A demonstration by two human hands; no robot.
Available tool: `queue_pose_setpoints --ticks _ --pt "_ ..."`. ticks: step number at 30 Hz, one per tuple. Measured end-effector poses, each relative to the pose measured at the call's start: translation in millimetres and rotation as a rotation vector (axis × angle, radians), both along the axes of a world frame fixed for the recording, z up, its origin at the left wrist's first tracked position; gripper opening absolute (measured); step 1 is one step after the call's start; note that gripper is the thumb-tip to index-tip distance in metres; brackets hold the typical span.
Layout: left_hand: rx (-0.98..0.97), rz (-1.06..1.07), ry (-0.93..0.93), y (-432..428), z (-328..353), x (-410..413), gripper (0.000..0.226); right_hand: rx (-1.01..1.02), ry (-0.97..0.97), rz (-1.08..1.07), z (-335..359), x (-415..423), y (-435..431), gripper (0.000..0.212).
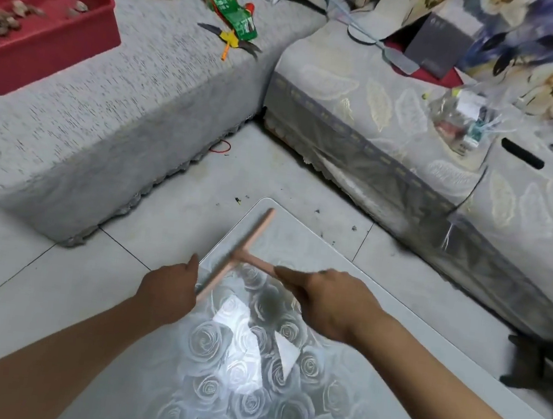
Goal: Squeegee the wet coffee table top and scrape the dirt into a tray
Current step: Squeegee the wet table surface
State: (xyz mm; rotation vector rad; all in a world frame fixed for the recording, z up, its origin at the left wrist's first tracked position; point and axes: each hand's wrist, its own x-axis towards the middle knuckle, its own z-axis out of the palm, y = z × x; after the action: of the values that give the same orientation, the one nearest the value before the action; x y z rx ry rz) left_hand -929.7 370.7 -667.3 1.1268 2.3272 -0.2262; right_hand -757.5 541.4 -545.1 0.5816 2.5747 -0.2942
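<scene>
The right hand [323,300] is closed round the handle of the pink T-shaped squeegee [247,240], fingers curled over it and knuckles up, so only a short stub of handle shows beyond the fingertips. The blade runs crosswise just ahead and to the left of this hand, lying along the left edge of the coffee table top [247,395], its far end near the table's rounded corner.

The left hand [169,292] sits at the near end of the blade, at the table's edge, with its back to the camera and its thumb pointing up. The blade end disappears behind it. The fingers are hidden, so I cannot tell whether this hand holds the blade or only rests against it.

The shiny, rose-patterned table surface lies under both wrists and between the forearms.

The red tray [46,42] stands well apart, far ahead and to the left of the left hand, on a grey sofa [123,116]. Brownish dirt [0,22] lies inside it.
</scene>
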Motion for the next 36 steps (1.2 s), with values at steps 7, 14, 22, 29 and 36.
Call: queue_pose_setpoints --ticks 7,14,22,29,36 --pt "-0.026 -0.057 0.014 -1 -3 -1 0.055 -0.136 -0.085 -0.210 -23 64 9 0.040" --pt "-0.009 0.009 -0.018 3 -6 1 0.047 -0.008 -0.030 -0.042 15 33 19 0.040" --pt "0.087 0.163 -0.204 -7 1 -15 0.050 -0.179 -0.031 -0.137 -29 -4 20 0.038" --pt "0.098 0.129 -0.173 -16 3 4 0.058 -0.018 -0.170 -0.152 14 58 29 0.037" --pt "0.081 0.101 -0.137 -13 5 5 0.057 0.038 -0.084 -0.106 -11 -33 30 0.038"
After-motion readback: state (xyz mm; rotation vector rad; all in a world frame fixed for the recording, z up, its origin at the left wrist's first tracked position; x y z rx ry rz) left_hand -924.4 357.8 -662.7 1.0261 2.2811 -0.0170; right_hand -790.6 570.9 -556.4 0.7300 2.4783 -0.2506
